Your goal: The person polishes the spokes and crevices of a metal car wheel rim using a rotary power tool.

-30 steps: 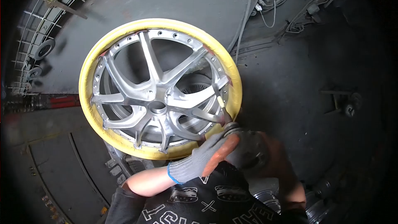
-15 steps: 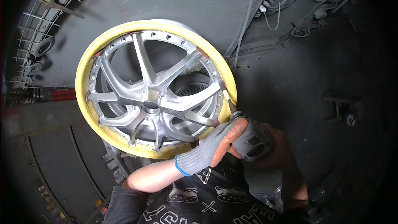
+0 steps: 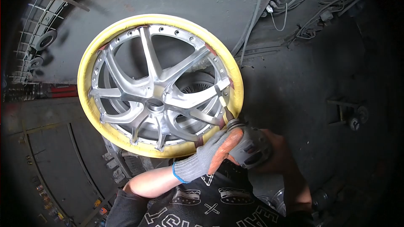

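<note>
A silver alloy wheel [image 3: 153, 71], its rim wrapped in yellow tape [image 3: 86, 113], lies face up before me. My left hand [image 3: 210, 153], in a grey and orange work glove, is closed around the front of a dark die grinder [image 3: 252, 147]. Behind the tool and in shadow, my right hand [image 3: 275, 149] grips its rear body; most of those fingers are hidden. A slim bit with a pale section [image 3: 221, 98] points up and left from the grinder. Its tip is at the outer end of the right-hand spoke, beside the bolt holes; contact is hard to make out.
Another wheel part shows through the gaps between the spokes. Cables [image 3: 290, 6] run along the wall at upper right. At upper left stands a wire rack [image 3: 38, 21] with abrasive discs or rings [image 3: 45, 40]. A small dark stand [image 3: 345, 111] is at right.
The grinder and both hands have shifted slightly left in view. The bit's tip has gone from beside the taped rim onto the spoke's end. The wheel appears slightly shifted with the camera.
</note>
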`<action>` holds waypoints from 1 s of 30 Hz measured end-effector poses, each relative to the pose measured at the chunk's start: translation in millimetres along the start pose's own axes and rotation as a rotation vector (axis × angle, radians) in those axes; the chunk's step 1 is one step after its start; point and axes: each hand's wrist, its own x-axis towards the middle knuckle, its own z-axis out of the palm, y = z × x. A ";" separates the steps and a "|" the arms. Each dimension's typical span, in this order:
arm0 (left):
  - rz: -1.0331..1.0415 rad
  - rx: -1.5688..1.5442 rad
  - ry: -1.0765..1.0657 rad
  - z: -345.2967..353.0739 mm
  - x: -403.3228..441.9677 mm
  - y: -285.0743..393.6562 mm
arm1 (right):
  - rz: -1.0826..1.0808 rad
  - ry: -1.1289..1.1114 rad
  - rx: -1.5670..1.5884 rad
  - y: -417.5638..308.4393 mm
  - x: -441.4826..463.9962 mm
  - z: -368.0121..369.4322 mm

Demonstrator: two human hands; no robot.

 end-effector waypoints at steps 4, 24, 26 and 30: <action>0.034 0.026 0.337 -13.4 -12.2 -40.6 | -0.001 -0.019 -0.010 -8.5 -1.1 5.6; -0.083 0.274 0.321 0.8 -66.4 -6.7 | -0.010 -0.027 0.026 -32.5 -4.9 62.1; -0.084 0.314 0.353 6.2 -71.1 1.9 | -0.014 -0.018 0.003 -34.0 -4.8 69.6; -0.088 0.389 0.414 16.9 -78.4 22.0 | 0.009 -0.029 -0.006 -40.0 -1.7 83.8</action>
